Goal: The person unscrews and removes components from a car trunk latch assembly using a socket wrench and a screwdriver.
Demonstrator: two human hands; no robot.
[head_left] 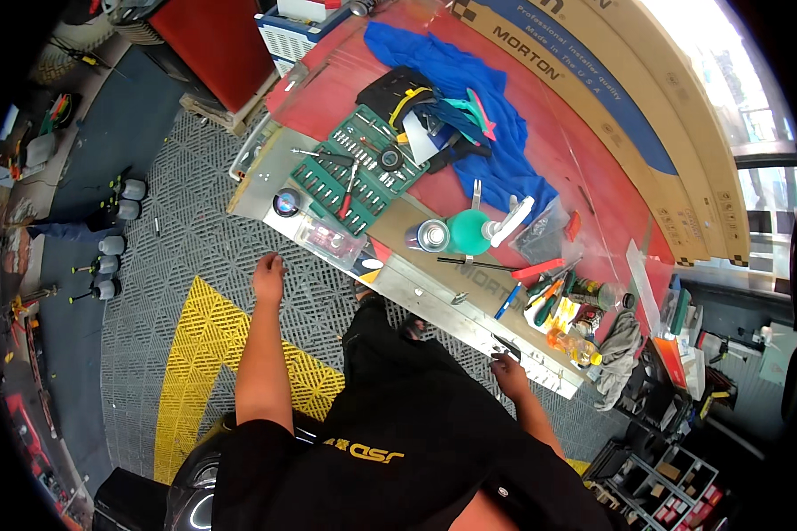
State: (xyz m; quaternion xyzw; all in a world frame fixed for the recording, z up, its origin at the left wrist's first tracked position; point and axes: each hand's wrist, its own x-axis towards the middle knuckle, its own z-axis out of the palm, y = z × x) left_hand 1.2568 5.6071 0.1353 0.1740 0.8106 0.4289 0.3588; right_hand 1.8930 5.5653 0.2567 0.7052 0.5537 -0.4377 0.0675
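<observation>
My left hand (269,278) hangs over the floor at the left of the bench, fingers loosely curled, with nothing showing in it. At the bench's front edge, my right hand (509,375) has its fingers bent in beside a slim black object (506,346). Whether that object is gripped or only touched is unclear. Close by lie a blue marker (508,301) and screwdrivers (549,301). A green socket set case (359,170) lies open, with red-handled pliers (349,190) across it. In front of the case is a clear plastic box (329,241).
A spray can (431,235) and a teal round container (468,232) stand mid-bench. Behind them lies a blue cloth (505,124). Long cardboard boxes (593,106) line the back. A yellow liquid bottle (574,347) and a grey rag (622,350) sit at the right end.
</observation>
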